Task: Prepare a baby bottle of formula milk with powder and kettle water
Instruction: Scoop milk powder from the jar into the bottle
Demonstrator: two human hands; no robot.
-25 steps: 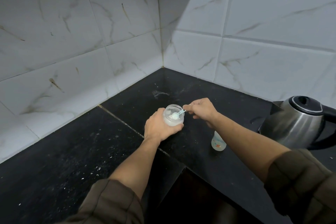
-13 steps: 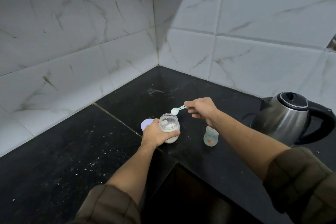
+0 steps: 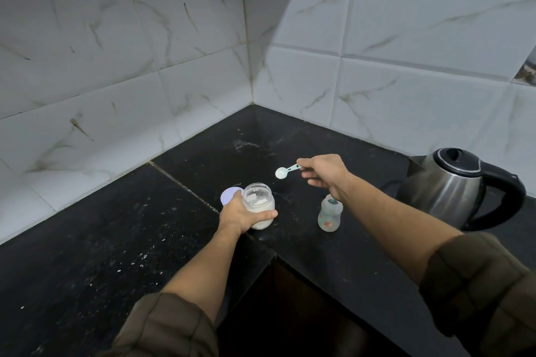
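Well, round plastic scoop [image 3: 282, 172], clear jar [image 3: 261, 202].

no text, label or number is readable anywhere.

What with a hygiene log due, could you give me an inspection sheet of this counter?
Surface: black counter, scattered white specks, pale smear near the corner.
Job's things: powder jar open and upright; scoop holds white powder, in the air; baby bottle upright, between jar and kettle, whose lid is shut.
Clutter: pale round lid flat behind the jar.
Grippers: left hand grips the jar; right hand pinches the scoop handle.
Cables: nothing seen.
Surroundings: white marbled wall tiles meeting in a corner.
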